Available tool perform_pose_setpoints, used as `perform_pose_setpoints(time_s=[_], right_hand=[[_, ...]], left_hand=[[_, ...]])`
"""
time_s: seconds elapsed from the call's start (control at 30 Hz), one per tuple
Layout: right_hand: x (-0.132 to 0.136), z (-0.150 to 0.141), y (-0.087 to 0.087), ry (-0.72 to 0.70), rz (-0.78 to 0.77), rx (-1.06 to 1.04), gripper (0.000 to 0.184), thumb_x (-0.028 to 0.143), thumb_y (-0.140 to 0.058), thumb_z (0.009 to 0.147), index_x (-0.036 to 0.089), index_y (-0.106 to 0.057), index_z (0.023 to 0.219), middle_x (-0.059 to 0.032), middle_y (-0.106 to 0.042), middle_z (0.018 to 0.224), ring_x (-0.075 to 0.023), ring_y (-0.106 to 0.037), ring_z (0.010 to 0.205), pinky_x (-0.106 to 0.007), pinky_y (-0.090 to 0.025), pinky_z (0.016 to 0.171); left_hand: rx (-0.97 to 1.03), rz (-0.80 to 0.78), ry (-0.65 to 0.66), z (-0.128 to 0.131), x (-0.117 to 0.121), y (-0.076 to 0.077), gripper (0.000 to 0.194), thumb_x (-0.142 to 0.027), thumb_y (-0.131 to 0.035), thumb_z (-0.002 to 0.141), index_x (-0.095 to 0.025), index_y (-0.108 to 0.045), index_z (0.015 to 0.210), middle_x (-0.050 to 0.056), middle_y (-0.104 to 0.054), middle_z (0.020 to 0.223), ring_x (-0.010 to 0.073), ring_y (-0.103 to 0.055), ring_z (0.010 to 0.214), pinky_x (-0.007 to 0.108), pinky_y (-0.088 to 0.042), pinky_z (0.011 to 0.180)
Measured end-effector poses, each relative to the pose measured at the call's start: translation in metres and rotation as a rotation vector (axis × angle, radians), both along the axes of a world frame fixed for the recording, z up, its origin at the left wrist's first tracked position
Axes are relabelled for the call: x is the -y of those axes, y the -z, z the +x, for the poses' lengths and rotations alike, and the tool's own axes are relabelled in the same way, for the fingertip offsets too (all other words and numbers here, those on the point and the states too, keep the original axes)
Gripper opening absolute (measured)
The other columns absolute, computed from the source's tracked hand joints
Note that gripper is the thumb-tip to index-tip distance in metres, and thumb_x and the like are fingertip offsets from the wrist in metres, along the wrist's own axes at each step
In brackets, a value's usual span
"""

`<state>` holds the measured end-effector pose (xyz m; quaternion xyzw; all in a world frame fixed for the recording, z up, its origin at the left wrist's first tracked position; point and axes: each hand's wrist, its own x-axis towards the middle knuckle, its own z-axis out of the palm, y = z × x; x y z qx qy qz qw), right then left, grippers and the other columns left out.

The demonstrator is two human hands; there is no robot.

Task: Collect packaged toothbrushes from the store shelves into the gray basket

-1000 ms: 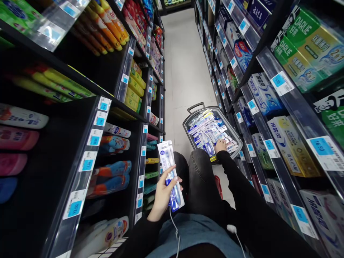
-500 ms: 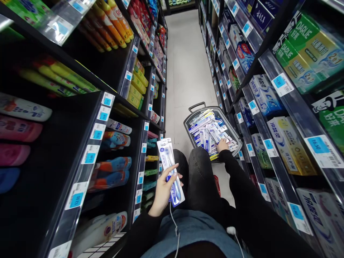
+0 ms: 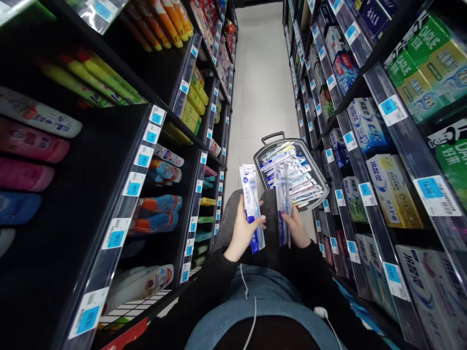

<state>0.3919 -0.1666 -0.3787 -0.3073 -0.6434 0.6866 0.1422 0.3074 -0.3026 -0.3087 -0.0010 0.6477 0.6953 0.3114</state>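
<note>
My left hand (image 3: 243,227) is closed around packaged toothbrushes (image 3: 251,197), held upright above my lap. Beside it, my right hand (image 3: 295,227) grips more toothbrush packs (image 3: 283,187), somewhat blurred; I cannot tell how many. The two bundles are apart, a short gap between them. Beyond my knees stands a dark grey basket (image 3: 260,154) on the floor, filled with many toothbrush packs (image 3: 302,177) lying in slanting rows.
Shelves with bottles (image 3: 156,215) and price tags line the left side. On the right, shelves hold toothpaste boxes (image 3: 392,189) and green Darlie boxes (image 3: 419,73). A pale floor aisle (image 3: 260,73) runs ahead between them.
My right hand has come out of the basket towards my lap, now gripping toothbrush packs. My left hand has shifted right with its packs. The view has moved slightly.
</note>
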Motion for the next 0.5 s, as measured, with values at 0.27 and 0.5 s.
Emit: perform_pose_setpoints(time_s=[0.27, 0.5], right_hand=[[0.075, 0.014, -0.06, -0.041, 0.223, 0.079, 0.052, 0.053, -0.043, 0.088, 0.016, -0.041, 0.125, -0.0172, -0.056, 0.118, -0.0292, -0.054, 0.112, -0.047, -0.042, 0.098], [0.115, 0.043, -0.077, -0.096, 0.473, 0.078, 0.052, 0.049, -0.029, 0.095, 0.015, -0.038, 0.133, -0.0182, -0.047, 0.122, -0.0304, -0.049, 0.115, -0.049, -0.041, 0.096]], left_hand=[[-0.057, 0.119, -0.055, 0.028, 0.012, -0.006, 0.046, -0.039, -0.07, 0.078, -0.016, -0.055, 0.115, 0.01, -0.063, 0.12, 0.0255, -0.057, 0.114, 0.035, -0.043, 0.099], [0.253, 0.317, 0.052, 0.052, 0.05, -0.016, 0.045, -0.021, -0.073, 0.065, -0.013, -0.065, 0.108, 0.01, -0.071, 0.106, 0.0299, -0.061, 0.11, 0.038, -0.046, 0.096]])
